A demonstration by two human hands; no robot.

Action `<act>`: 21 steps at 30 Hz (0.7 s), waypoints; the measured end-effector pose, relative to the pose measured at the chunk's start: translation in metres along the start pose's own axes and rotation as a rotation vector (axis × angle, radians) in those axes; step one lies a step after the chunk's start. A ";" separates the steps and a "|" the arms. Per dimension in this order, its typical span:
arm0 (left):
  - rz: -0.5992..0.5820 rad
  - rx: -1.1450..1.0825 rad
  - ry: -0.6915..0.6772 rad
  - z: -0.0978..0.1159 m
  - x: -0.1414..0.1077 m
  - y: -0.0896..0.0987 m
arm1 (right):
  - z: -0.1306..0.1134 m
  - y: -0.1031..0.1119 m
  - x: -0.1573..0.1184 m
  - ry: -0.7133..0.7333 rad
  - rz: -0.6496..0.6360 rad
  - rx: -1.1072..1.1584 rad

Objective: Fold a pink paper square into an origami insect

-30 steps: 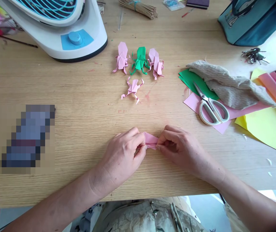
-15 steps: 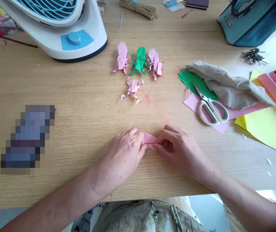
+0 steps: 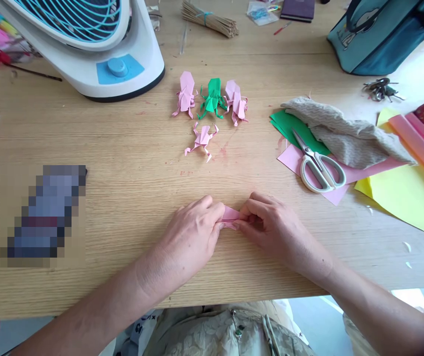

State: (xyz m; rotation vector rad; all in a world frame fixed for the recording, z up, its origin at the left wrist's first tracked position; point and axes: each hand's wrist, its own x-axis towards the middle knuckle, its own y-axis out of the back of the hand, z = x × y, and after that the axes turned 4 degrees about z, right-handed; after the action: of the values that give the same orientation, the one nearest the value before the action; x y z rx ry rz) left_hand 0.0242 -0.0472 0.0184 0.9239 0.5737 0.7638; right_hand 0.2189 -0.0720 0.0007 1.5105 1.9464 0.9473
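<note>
A small folded piece of pink paper (image 3: 230,214) lies between my hands, low over the near part of the wooden table. My left hand (image 3: 197,227) pinches its left end, with the thumb below and the fingers on top. At its right end, the thumb and fingers of my right hand (image 3: 271,222) are closed on the paper. Much of the paper is hidden under my fingers. Beyond my hands stand folded paper figures with thin legs: a green one (image 3: 214,98), with pink ones (image 3: 187,94) on either side and a smaller pink one (image 3: 203,139) in front.
White-handled scissors (image 3: 319,165) lie on pink and green paper at the right, against a grey cloth (image 3: 345,128). Yellow paper (image 3: 408,198) spreads further right. A white fan (image 3: 123,74) stands at the back left; a blurred-out dark object (image 3: 47,212) lies at the left.
The camera view has shifted slightly. Both hands keep hold of the pink paper, and they have come a little closer together, so less of it shows between them.
</note>
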 end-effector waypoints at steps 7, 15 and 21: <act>0.158 -0.112 0.079 -0.002 -0.006 -0.011 | 0.002 0.004 -0.003 0.031 -0.017 0.016; 0.187 -0.116 0.079 0.002 -0.005 -0.011 | -0.001 0.001 0.001 -0.020 -0.012 -0.030; 0.151 -0.010 0.109 0.002 -0.006 -0.014 | -0.003 0.001 0.000 -0.035 -0.007 -0.039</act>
State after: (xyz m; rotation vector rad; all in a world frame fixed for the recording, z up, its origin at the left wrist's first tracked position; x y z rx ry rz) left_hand 0.0269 -0.0581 0.0078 0.9278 0.5988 0.9569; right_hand 0.2172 -0.0725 0.0031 1.4873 1.8969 0.9447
